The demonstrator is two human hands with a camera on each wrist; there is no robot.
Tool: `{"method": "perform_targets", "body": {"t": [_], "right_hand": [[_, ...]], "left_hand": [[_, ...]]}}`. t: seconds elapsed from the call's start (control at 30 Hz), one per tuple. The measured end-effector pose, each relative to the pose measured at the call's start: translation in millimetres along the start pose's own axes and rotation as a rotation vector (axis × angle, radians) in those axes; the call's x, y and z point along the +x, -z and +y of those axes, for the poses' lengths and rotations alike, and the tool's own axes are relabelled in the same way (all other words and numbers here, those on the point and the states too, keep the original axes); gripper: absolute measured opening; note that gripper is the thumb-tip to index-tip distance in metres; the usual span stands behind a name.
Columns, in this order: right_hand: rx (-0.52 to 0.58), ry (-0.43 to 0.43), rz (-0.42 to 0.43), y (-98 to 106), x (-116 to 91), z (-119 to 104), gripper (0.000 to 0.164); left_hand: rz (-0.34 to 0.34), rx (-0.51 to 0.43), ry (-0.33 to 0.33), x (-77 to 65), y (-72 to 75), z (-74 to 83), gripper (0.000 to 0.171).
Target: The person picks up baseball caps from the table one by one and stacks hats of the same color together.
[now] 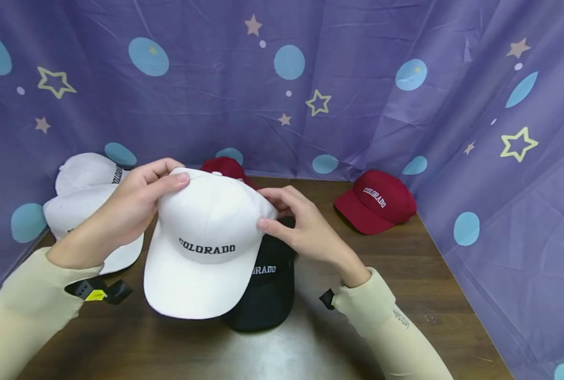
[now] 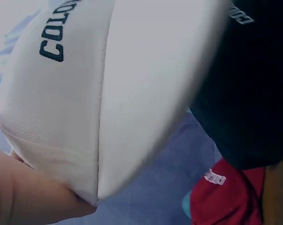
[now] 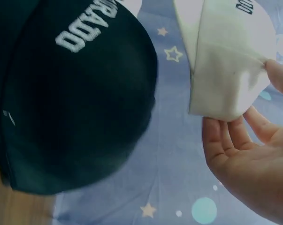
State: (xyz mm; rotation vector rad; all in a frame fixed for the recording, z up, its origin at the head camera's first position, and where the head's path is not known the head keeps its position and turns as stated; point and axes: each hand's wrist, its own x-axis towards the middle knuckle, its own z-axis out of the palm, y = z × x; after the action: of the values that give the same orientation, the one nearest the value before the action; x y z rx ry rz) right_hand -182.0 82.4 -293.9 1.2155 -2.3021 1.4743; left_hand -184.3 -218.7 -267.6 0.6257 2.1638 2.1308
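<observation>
A white baseball cap (image 1: 206, 211) lettered COLORADO is held up above the table, its brim towards me. My left hand (image 1: 130, 206) pinches the cap's left side near the top, thumb in front. On the opposite side my right hand (image 1: 306, 227) pinches the cap's edge between thumb and fingers, which the right wrist view also shows. Partly hidden behind the white cap is a black cap (image 1: 270, 295) with white lettering. The left wrist view shows the white cap's brim (image 2: 150, 93) close up, with the black cap (image 2: 254, 93) beyond.
Two more white caps (image 1: 84, 203) overlap at the left. A red cap (image 1: 229, 168) shows behind the held one, and another red cap (image 1: 377, 203) sits at the right on the wooden table (image 1: 405, 295). A purple patterned curtain (image 1: 348, 58) hangs around the back and sides.
</observation>
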Motion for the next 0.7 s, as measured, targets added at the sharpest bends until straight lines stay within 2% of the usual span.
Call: {"method": "perform_targets", "body": {"t": [0.17,0.33,0.47,0.6,0.7], "right_hand": [[0.009,-0.024,-0.060,-18.3,5.9,-2.2,0.046],[0.012,0.003,-0.008,-36.5,14.6,-10.6,0.047],[0.022,0.001,0.053,-59.1,22.9,5.6,0.048],[0.014,-0.062,0.069,-84.4,31.1,25.3,0.049],[0.006,-0.109,0.082,-99.0,37.8,28.8,0.048]], "left_hand": [[-0.043,-0.023,0.049,-9.2,18.9,-6.9,0.013],[-0.055,0.030,0.077,-17.4,42.8,-13.0,0.009],[-0.071,0.058,0.095,-20.7,64.6,-19.5,0.008],[-0.075,0.105,0.122,-24.9,85.3,-25.7,0.009],[-0.069,0.116,0.140,-27.7,99.2,-32.4,0.010]]}}
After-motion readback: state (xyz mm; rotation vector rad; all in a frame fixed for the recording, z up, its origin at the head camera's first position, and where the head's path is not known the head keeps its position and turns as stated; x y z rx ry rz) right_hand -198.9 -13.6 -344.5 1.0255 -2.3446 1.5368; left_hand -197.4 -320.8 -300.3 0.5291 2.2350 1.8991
